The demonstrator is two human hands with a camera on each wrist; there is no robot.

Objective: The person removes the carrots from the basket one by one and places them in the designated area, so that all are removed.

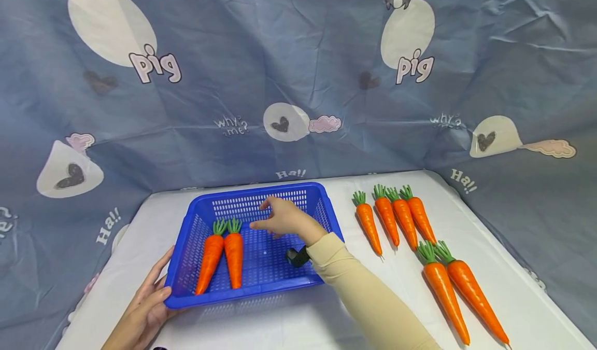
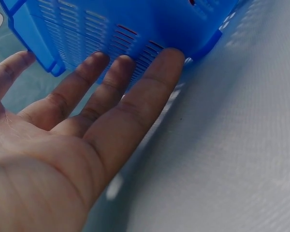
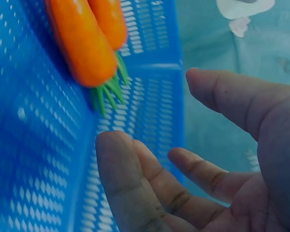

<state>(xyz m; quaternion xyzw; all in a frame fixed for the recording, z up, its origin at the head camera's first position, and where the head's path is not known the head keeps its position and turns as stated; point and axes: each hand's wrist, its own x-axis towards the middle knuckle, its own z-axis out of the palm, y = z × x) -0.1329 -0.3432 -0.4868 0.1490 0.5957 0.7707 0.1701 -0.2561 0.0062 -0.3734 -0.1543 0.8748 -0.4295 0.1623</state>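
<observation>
A blue plastic basket [image 1: 252, 289] with slotted walls sits on the white surface. Two carrots [image 1: 211, 256] with green tops lie side by side at its left end. My left hand [image 1: 146, 306] is at the basket's front left corner. In the left wrist view its fairly straight fingers [image 2: 135, 104] touch the slotted outer wall. Over the inside of the basket, my right hand [image 1: 284, 218] hovers with thumb and fingers apart and nothing between them. The right wrist view shows the carrots' green stems [image 3: 108, 94] a short way from its fingertips.
Right of the basket, several carrots [image 1: 394, 218] lie in a row, with two more carrots [image 1: 459, 293] nearer the front. A black strap-like object [image 1: 297, 257] shows by the right wrist. Behind the surface hangs a blue-grey printed cloth [image 1: 298, 70].
</observation>
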